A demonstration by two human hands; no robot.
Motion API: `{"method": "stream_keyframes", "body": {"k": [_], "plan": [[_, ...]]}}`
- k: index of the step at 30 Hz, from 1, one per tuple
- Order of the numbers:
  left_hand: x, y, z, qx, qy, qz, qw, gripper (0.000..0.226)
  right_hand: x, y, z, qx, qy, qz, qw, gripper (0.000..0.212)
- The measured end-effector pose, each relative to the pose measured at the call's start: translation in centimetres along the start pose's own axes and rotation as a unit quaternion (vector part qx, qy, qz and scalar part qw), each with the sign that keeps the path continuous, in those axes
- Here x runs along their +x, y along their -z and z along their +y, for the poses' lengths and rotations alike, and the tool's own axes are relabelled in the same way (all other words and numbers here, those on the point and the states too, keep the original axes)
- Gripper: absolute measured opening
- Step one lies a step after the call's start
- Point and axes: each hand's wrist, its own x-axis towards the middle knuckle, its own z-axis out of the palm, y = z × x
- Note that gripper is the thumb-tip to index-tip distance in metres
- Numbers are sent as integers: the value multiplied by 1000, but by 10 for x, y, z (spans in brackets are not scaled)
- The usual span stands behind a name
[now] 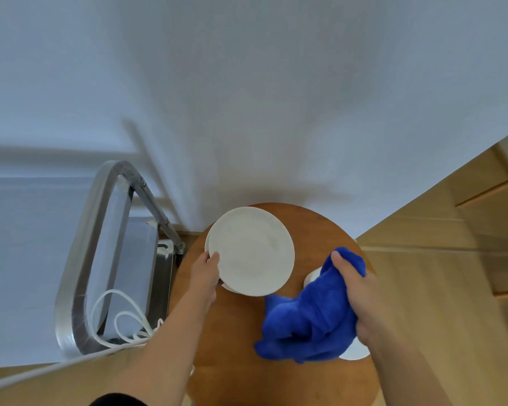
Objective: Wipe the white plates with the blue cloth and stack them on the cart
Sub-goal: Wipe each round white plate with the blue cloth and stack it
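Item 1: white plate [251,250]. Top of a small stack at the far-left part of the round wooden desk [241,347]. Tilted up toward me; a second rim shows just under it at the left and near edges. How many plates lie beneath I cannot tell.

Item 2: my left hand [207,271]. Pinches the top plate at its near-left rim, thumb on the upper face, fingers hidden below.

Item 3: blue cloth [308,317]. Bunched, draped over the near-right part of the desk, with loose folds trailing toward me.

Item 4: my right hand [355,291]. Curled round the cloth, gripping it from above.

Item 5: further white ware [313,275]. Partly hidden under the cloth near the right edge; another white rim shows at the near right. What these are I cannot tell.

Item 6: cart [100,259]. Steel, standing left of the desk, a white cable coiled on it. No plates visible on it.

Handling note, my judgement: the step is lifting the top plate for wiping. I should free it clear of the stack first, keep the pinch firm since the glaze looks slick, gather the trailing cloth into my palm so it snags nothing, then wipe face and rim with steady circular pressure.
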Motion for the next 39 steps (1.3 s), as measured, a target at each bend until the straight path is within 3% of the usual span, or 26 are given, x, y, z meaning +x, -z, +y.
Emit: {"method": "stream_keyframes", "body": {"k": [6,9,12,15,17,19,21,22,23,28,32,39], "plan": [[-60,-3,12,-58,-30,-48,997,43,-15,14,-46,74,16,-22,997,24],[-93,-4,20,-134,-43,-71,987,44,-25,17,-73,47,47,-44,997,44],[-120,1,26,-163,-38,-88,982,44,-35,19,-105,15,137,-15,990,50],[-142,5,30,-174,-31,-86,981,45,-42,5,-120,8,274,72,959,47],[-155,8,33,-173,-51,-91,979,42,-51,-12,-111,-40,376,89,922,56],[-164,12,37,-172,-84,-104,976,42,-53,-26,-87,-251,436,42,863,71],[-171,20,40,-168,-105,-101,975,43,-51,-26,-56,-529,459,-16,714,77],[-174,24,40,-166,-106,-91,976,44,-48,-22,-43,-591,472,-36,653,79],[-176,28,39,-161,-105,-77,978,45,-46,-17,-35,-614,483,-50,623,79],[-186,30,33,-157,-112,-46,980,49,-41,-8,-30,-631,486,-60,602,66],[-191,27,37,-169,-145,-28,975,40,-42,-4,-30,-605,502,-47,616,55],[-192,26,40,-159,-168,-5,973,40,-65,-1,-4,-497,486,-57,717,45]]}}
